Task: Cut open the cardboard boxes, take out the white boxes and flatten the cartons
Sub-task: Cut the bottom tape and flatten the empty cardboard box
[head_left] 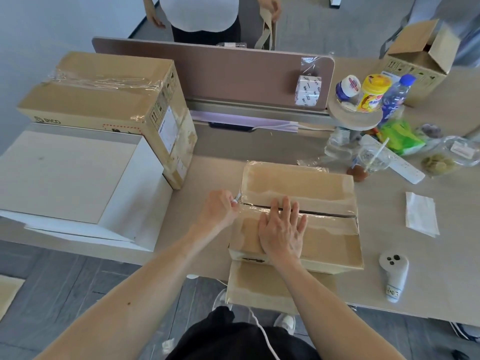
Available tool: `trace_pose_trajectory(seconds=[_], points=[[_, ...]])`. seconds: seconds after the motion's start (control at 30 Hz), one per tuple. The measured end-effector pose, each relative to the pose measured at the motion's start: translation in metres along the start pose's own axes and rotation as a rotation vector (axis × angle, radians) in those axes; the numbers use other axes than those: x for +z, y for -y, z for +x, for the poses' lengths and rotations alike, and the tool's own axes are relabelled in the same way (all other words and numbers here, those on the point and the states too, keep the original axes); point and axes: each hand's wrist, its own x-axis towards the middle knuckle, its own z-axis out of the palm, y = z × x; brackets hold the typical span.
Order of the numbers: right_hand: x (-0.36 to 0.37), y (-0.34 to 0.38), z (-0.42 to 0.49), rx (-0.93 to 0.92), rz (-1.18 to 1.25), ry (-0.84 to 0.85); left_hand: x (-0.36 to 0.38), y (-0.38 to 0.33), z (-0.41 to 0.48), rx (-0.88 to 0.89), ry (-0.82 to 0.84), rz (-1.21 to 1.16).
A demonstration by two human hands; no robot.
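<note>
Cardboard box [324, 237] pressed flat by the spread right hand [281, 229]. A small white cutter [235, 200] is pinched in the curled left hand [218, 209], the nearer hand. From this grip the taped seam [327, 213] runs lengthwise rightward, beneath the right fingers. The blade tip cannot be made out, and the box's contents are hidden.

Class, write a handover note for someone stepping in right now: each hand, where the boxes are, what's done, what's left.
Left hand: grip pinches a small white cutter at the top seam's left end.
Right hand: flat, pressing the taped brown cardboard carton at the near edge of the beige desk.
Large taped brown carton, far left: sealed; flat white boxes lie stacked beside it.
Done: a dark slit shows along the seam.
Left: open flaps, take out white boxes, flatten; then the large carton.
</note>
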Motion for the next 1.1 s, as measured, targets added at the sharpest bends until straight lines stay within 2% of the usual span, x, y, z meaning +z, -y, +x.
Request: trace_pose_trajectory(seconds=[0.33, 0.73, 1.1], points=[[-0.003, 0.0, -0.002, -0.015, 0.01, -0.001, -0.013, 0.006, -0.009, 0.015, 0.059, 0.032], [-0.003, 0.0, -0.002, -0.006, -0.003, -0.009, -0.016, 0.028, -0.013, 0.061, 0.119, -0.141], [-0.001, 0.001, 0.0, 0.003, -0.011, 0.002, 0.003, 0.042, -0.026, -0.051, 0.108, -0.456]])
